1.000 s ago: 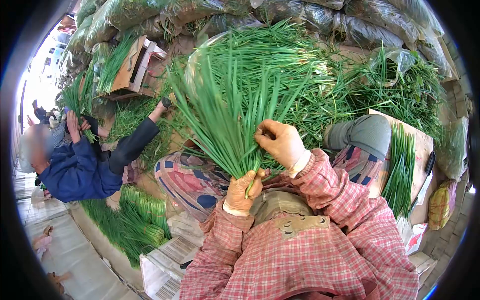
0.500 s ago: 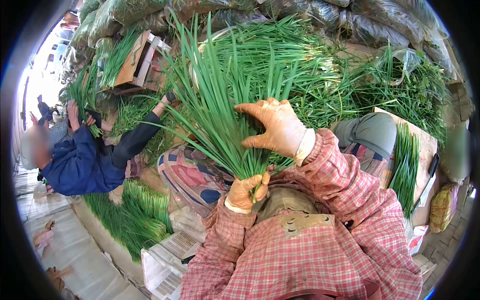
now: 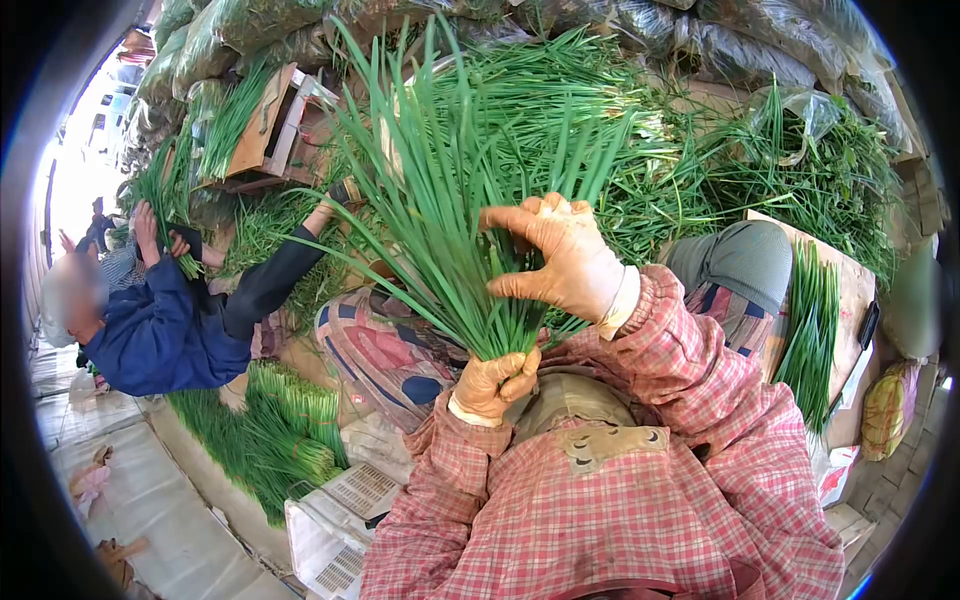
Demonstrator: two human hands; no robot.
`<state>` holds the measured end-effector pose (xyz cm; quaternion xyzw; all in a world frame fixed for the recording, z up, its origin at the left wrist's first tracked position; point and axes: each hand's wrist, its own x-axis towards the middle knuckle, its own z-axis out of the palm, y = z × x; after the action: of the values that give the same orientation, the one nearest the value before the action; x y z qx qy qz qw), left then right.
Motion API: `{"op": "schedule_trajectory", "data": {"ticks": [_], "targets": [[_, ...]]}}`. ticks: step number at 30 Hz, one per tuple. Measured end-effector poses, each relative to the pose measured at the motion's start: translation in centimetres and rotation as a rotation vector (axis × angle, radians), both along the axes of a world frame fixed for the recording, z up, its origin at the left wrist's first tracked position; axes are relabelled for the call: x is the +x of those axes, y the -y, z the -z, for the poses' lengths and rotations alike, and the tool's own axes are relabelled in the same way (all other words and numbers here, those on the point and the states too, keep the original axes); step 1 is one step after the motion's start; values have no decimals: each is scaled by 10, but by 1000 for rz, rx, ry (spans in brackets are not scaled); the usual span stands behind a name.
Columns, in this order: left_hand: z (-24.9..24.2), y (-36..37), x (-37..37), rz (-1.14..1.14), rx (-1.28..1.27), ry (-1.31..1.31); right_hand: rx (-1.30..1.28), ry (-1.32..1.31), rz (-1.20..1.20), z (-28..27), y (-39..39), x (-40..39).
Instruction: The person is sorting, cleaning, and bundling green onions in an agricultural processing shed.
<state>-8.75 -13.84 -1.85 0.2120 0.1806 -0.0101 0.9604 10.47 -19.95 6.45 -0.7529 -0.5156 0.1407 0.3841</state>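
Note:
My left hand [image 3: 494, 386], in a soiled glove, is closed around the lower ends of a bunch of garlic chives [image 3: 430, 190] with long flat green leaves. The bunch stands upright in front of my chest, its leaves fanning out upward and to the left. Higher up, at the right side of the leaves, is my gloved right hand [image 3: 565, 255]. Its thumb and forefinger are spread apart and reach in among the leaves; the other fingers are bent and partly hidden. Behind the bunch lies a large heap of loose chives [image 3: 560, 110].
At left sits another person [image 3: 170, 310] in blue, holding greens. Tied chive bundles [image 3: 280, 430] lie beside a white plastic crate [image 3: 335, 530]. More chives [image 3: 812, 330] rest on a board [image 3: 850, 300] at right. Filled plastic sacks [image 3: 740, 50] line the back.
My right hand has shifted slightly right and up, and some leaves near it lean further right. My left hand keeps its grip in nearly the same place.

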Motion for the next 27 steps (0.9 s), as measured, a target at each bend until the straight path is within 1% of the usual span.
{"op": "schedule_trajectory", "data": {"ticks": [1, 4, 5, 8, 9, 12, 13, 14, 15, 16, 17, 18, 19, 20, 21, 22, 23, 24, 25, 26, 27], "targets": [[0, 0, 0, 9, 14, -8, -30, 9, -35, 0, 0, 1], [3, 0, -2, 44, 18, 3, 43, -22, -65, 12, 0, 1], [5, 0, -2, 56, 12, 12, 10, -47, -90, 14, 0, 1], [-7, 4, 4, -41, 110, -82, 41, 148, -41, 17, 7, -6], [-9, 5, 7, -126, 99, -167, 76, 312, -11, 18, 10, -10], [-4, 1, 10, -190, -79, 5, 141, 484, 14, 22, 27, -19], [-7, 1, 14, -205, -42, -83, 208, 429, 51, 23, 31, -18], [-3, -1, 12, -211, -43, -109, 224, 407, 79, 29, 37, -13], [6, -3, 10, -218, -45, -134, 194, 430, 171, 21, 44, -6], [13, -5, 8, -222, -47, -159, 306, 406, 306, 25, 47, 7], [18, -7, 6, -251, 7, -182, 383, 237, 429, 25, 57, 19], [19, -8, 5, -239, 24, -163, 363, 30, 570, 24, 68, 30], [20, -10, 3, -225, 41, -145, 369, -271, 568, 27, 82, 47], [20, -11, 1, -211, 58, -128, 325, -522, 493, 28, 98, 61], [23, -12, -1, -217, 59, -150, 151, -428, 227, 30, 113, 77], [18, -12, 1, -235, 123, -160, -24, -325, -37, 27, 117, 85], [12, -11, 3, -253, 187, -170, -285, -420, -242, 29, 115, 86], [9, -10, 5, -267, 249, -180, -607, -51, -279, 31, 111, 78], [10, -11, 4, -266, 217, -171, -534, 207, -235, 25, 100, 73], [10, -10, 5, -259, 255, -176, -458, 459, -190, 16, 87, 65], [7, -9, 7, -255, 293, -183, -199, 38, -130, 8, 72, 56]]}}
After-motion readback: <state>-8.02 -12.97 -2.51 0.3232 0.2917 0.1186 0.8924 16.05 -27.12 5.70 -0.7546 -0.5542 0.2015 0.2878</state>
